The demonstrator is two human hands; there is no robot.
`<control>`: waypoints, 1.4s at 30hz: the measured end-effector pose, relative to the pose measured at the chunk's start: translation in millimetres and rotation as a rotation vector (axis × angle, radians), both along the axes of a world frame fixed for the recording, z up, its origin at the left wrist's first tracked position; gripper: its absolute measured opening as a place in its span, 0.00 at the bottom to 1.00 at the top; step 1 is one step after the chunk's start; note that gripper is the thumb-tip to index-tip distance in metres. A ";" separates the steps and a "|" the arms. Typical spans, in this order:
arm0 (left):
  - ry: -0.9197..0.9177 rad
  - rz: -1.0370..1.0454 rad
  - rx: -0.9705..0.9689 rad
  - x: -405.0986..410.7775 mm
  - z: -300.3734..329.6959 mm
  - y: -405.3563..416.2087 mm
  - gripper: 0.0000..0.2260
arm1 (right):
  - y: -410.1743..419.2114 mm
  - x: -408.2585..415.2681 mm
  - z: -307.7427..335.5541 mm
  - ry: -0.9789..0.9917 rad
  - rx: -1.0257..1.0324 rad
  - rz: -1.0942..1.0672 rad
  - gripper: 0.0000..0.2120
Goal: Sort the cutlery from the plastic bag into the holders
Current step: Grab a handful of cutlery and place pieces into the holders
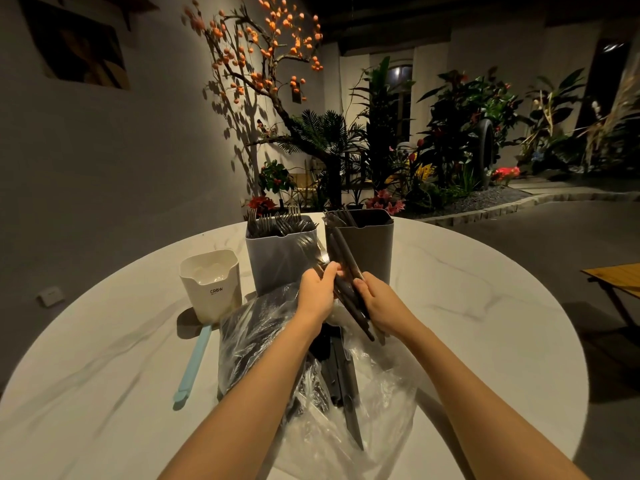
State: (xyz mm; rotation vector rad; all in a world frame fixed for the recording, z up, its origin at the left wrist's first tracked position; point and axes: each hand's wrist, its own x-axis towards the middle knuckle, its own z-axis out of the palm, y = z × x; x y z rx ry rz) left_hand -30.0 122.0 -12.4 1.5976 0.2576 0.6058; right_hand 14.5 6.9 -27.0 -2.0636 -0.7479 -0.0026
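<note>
Cutlery, a dark-handled bunch, is gripped by both the left hand and right hand above the plastic bag, mid-counter; seemingly mixed pieces could slip, clattering down beside the holders.

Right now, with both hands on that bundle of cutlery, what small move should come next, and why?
Probably separate one piece with the left hand: both hands grip a mixed bundle, the right hand holding dark handles, and the blue-grey holder of forks stands just behind.

dim warm light pools on the table, walls dark, edges bowed (wide-angle), fork tips blurred.
</note>
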 end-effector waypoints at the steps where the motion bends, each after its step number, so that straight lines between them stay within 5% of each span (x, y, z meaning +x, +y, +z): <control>1: -0.001 0.009 -0.008 -0.1 0.9 -0.1 0.12 | -0.6 1.9 -0.4 -0.003 0.004 -0.038 0.10; 6: -0.055 -0.090 -0.398 -0.2 10.0 -2.9 0.09 | -7.7 3.6 7.8 0.036 0.262 -0.021 0.12; 10: -0.067 -0.245 -0.584 -3.2 13.2 0.4 0.13 | -11.6 -4.1 12.8 0.144 0.251 0.181 0.14; 18: -0.095 -0.262 -0.366 -14.6 15.4 1.9 0.08 | -18.3 -6.5 16.7 0.292 0.189 0.317 0.15; 24: -0.188 -0.126 -0.384 -13.2 20.5 3.9 0.09 | -18.1 -5.1 14.1 0.405 0.235 0.128 0.20; 28: -0.251 -0.009 -0.445 -13.5 23.4 1.6 0.14 | -18.9 -2.2 12.4 0.651 0.485 0.004 0.21; 32: -0.317 0.151 -0.571 -15.1 31.2 1.4 0.07 | -12.7 -7.0 13.6 0.864 0.765 -0.086 0.18; 42: -0.351 0.265 -0.618 -14.5 32.6 -4.4 0.07 | 0.1 -13.9 8.7 0.978 1.054 0.042 0.18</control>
